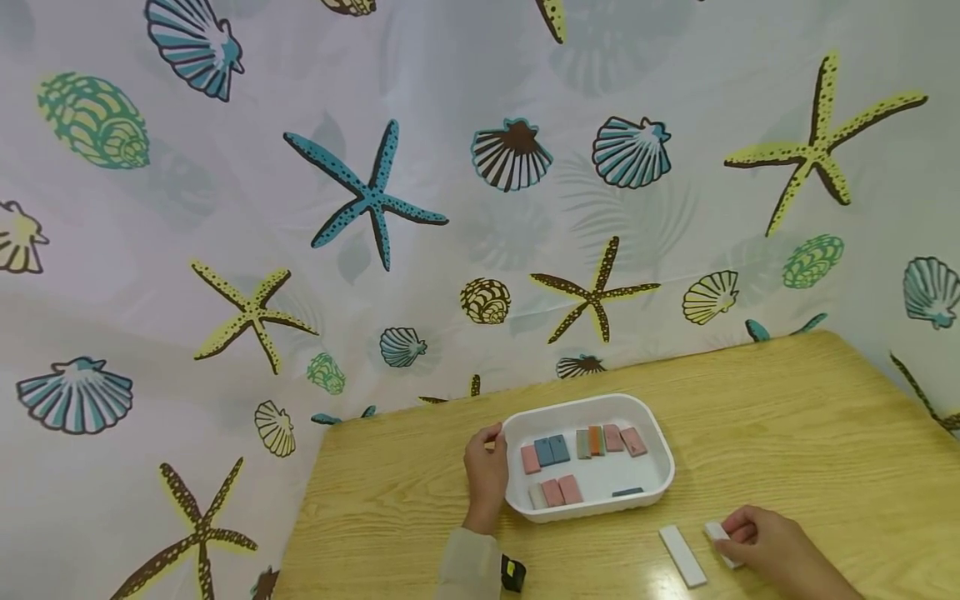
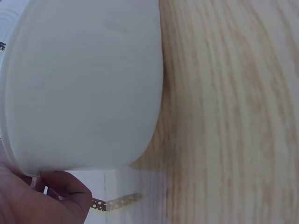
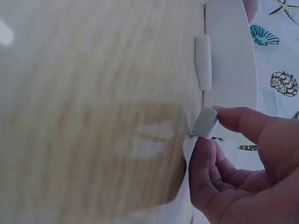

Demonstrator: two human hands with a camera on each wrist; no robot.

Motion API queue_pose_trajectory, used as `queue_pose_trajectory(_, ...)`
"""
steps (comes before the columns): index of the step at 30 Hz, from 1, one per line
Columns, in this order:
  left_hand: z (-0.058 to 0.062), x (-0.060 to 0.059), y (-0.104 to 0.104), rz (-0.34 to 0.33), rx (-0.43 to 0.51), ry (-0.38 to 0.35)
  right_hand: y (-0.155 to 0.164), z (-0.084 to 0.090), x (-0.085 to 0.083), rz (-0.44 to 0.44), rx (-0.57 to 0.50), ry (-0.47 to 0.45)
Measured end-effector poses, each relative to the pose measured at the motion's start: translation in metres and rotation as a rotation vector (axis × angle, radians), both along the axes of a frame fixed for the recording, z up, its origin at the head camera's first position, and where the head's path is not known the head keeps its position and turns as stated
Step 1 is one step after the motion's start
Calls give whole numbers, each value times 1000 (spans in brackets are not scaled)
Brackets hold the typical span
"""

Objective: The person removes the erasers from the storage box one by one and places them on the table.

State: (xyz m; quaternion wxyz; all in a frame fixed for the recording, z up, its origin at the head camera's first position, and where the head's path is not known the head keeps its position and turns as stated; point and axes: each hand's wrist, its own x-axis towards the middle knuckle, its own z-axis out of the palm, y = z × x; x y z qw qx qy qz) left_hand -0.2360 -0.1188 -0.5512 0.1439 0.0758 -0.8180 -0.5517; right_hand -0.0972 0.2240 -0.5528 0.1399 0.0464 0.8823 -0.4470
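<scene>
A white plastic tray [image 1: 600, 471] sits on the wooden table, with several small pink blocks [image 1: 568, 489], blue blocks [image 1: 552, 450] and a grey-and-orange piece [image 1: 596, 441] inside. At its left end, my left hand [image 1: 486, 471] holds the rim between thumb and fingers. In the left wrist view, the tray's outer wall [image 2: 88, 93] fills much of the picture. My right hand [image 1: 772, 546] pinches a small white rectangular block [image 3: 205, 122] between thumb and fingertips, low over the table; whether it touches the wood I cannot tell. A longer white block [image 1: 682, 556] lies just left of it.
A small black object with a yellow mark [image 1: 513, 573] lies beside the left sleeve [image 1: 470, 567]. Behind the wooden table [image 1: 787, 417] hangs a white curtain [image 1: 450, 67] printed with starfish and shells. A thin dark piece [image 1: 627, 492] lies inside the tray near its front wall.
</scene>
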Motion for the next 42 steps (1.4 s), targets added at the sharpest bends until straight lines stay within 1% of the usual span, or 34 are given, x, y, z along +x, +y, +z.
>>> queue_pose_trajectory(4,0,-1,1,6,8,-2,-6,-1,2,0,-2,17)
queue_pose_trajectory(9,-1,-1,1,15,10,0,-12,-4,2,-20,37,32)
queue_pose_trajectory(14,-2,-1,1,32,2,-23,-20,-5,1,-16,76,32)
queue_pose_trajectory(18,-4,-1,1,41,-6,-23,-25,-4,2,-11,83,20)
queue_pose_trajectory(23,-6,-1,0,36,-2,-14,-29,-5,4,-21,105,13)
queue_pose_trajectory(28,-7,0,-1,31,12,-19,-28,-3,6,-14,119,47)
queue_pose_trajectory(31,-7,0,0,28,15,-21,-27,7,6,-30,136,96)
queue_pose_trajectory(33,-6,0,0,28,17,-24,-28,18,4,-49,140,153)
queue_pose_trajectory(39,-2,0,1,37,8,-13,-36,50,-9,-82,164,360)
queue_pose_trajectory(42,-1,0,1,37,9,-14,-43,60,-17,-77,175,406)
